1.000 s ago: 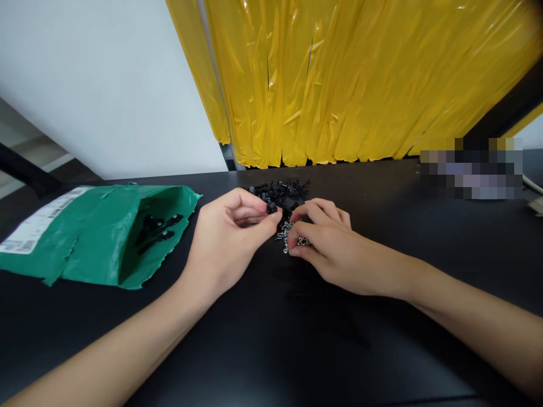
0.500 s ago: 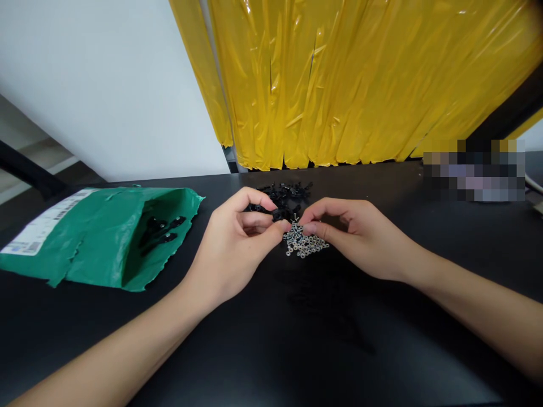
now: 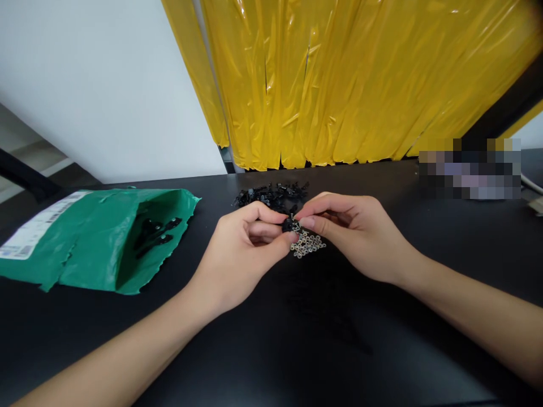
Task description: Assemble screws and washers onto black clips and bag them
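Observation:
My left hand (image 3: 244, 251) pinches a small black plastic piece (image 3: 288, 224) between thumb and forefinger. Close against it, the thumb and forefinger of my right hand (image 3: 354, 234) are closed on a small silver screw (image 3: 292, 216), which stands upright at the black piece. Whether the screw sits inside the piece is too small to tell. Just below the fingertips lies a heap of silver nuts (image 3: 307, 247) with some screws, partly covered by my hands. Behind my left hand spreads a pile of small black plastic pieces (image 3: 271, 195).
On the left a torn-open green plastic bag (image 3: 93, 243) with a white label lies on the black table (image 3: 271, 350), several black parts inside it. Yellow plastic sheeting (image 3: 297, 85) hangs behind the table beside a white panel (image 3: 106, 85). A blurred-out item (image 3: 470, 172) sits at the back right.
My hands have come closer together, the left moving slightly right. The black piece and the screw now meet at the fingertips. More of the black pile shows behind the left hand.

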The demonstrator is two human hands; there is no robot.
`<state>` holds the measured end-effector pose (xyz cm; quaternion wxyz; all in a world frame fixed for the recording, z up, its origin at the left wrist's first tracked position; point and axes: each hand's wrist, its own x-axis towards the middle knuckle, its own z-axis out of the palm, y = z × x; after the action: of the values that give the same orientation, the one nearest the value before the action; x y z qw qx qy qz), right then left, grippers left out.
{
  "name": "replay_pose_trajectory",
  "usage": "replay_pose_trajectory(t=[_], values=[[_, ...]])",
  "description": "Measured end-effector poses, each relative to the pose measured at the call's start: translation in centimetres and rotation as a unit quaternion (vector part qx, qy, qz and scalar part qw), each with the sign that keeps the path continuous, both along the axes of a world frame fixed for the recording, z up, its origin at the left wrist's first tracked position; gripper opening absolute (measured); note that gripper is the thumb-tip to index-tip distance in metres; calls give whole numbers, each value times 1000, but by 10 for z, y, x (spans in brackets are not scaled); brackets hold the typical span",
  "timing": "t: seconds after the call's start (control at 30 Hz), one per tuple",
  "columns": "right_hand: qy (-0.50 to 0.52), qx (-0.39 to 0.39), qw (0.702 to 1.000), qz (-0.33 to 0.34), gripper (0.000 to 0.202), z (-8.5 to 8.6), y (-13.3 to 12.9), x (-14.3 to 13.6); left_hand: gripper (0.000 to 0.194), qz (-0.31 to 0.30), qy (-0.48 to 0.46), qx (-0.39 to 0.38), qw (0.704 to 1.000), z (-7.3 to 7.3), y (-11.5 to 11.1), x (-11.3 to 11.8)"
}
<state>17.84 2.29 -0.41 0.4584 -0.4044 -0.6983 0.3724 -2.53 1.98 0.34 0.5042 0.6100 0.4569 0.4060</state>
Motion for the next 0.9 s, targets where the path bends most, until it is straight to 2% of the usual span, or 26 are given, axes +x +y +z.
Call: replay_pose_trajectory(t=[0.17, 0.43, 0.63, 0.77, 0.9], values=[[27, 20, 999, 20, 7, -3, -4, -4, 24, 3, -2, -6, 1000, 1, -4, 3], [107, -65, 990, 72, 6, -6, -3, -6, 22, -19, -35, -34, 999, -2, -5, 6], [108, -129, 983, 75, 20, -5, -3, -7, 19, -32, -12, 3, 999, -1, -8, 4], [103, -143, 980, 89, 19, -4, -3, -6, 15, -43, 10, 20, 999, 0, -7, 2], [114, -133, 980, 96, 18, -5, 0, -2, 12, -55, 8, -1, 998, 1, -3, 0]])
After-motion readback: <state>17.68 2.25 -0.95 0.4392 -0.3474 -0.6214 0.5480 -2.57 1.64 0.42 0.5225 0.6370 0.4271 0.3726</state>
